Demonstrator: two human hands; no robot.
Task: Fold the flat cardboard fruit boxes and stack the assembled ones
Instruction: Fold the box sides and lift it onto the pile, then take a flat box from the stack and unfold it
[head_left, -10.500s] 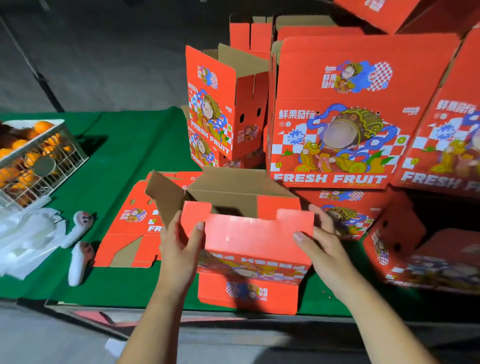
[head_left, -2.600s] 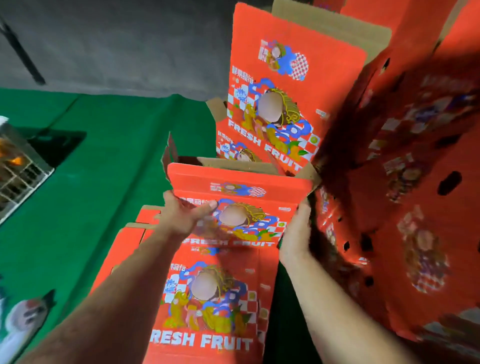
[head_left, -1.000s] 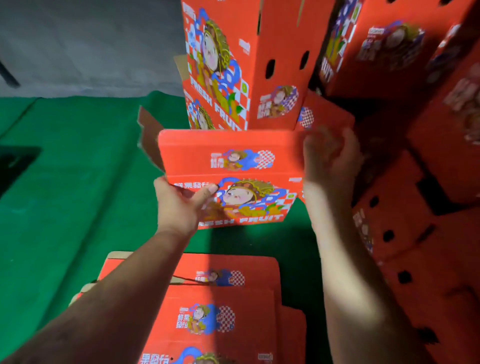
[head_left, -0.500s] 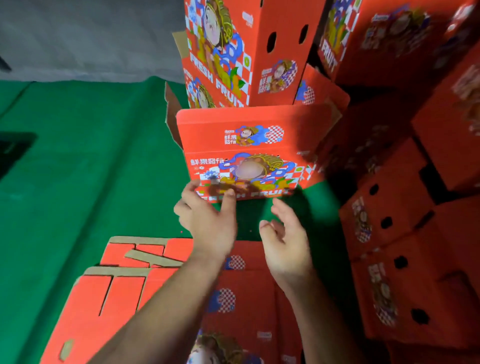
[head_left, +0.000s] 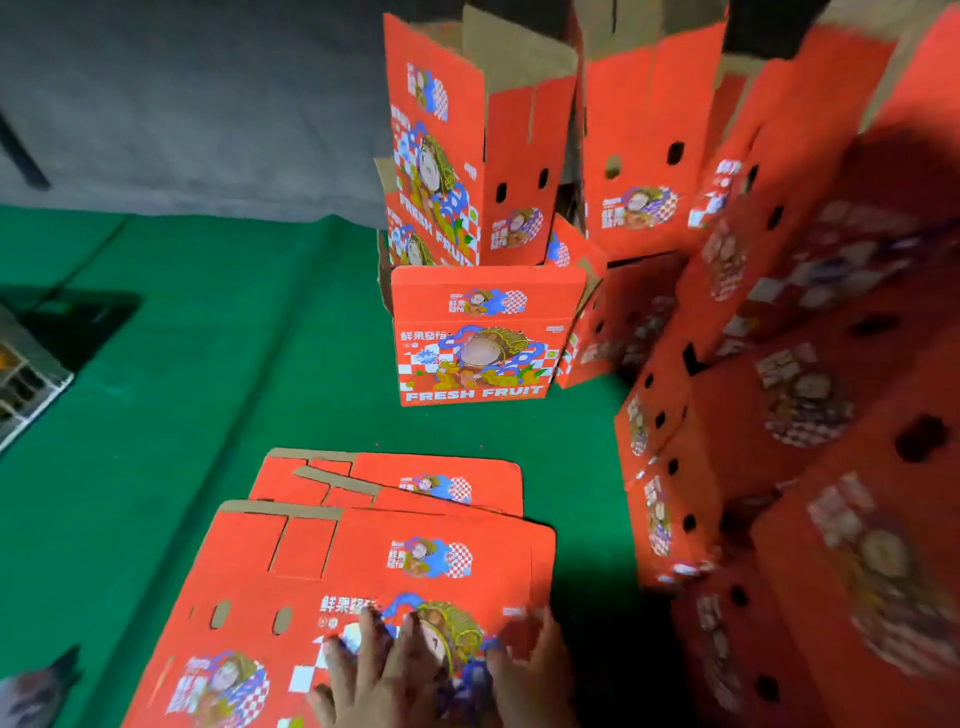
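Note:
An assembled red FRESH FRUIT box (head_left: 480, 338) stands upright on the green table, apart from both hands. Behind it rise taller assembled boxes (head_left: 467, 150). Near me lies a pile of flat red cardboard boxes (head_left: 332, 582), the top one printed side up. My left hand (head_left: 374, 675) lies with fingers spread on the top flat box near the bottom edge of the view. My right hand (head_left: 535, 670) rests at that box's right edge; whether its fingers grip the edge is blurred.
A tall heap of assembled red boxes (head_left: 810, 415) fills the right side. The green table cloth (head_left: 208, 364) stretches left. A wire basket's corner (head_left: 26, 374) shows at the far left edge. A white-grey object (head_left: 31, 696) sits at the bottom left.
Both hands let go of the assembled box, which now stands on the table, and dropped back onto the top flat box in the near pile.

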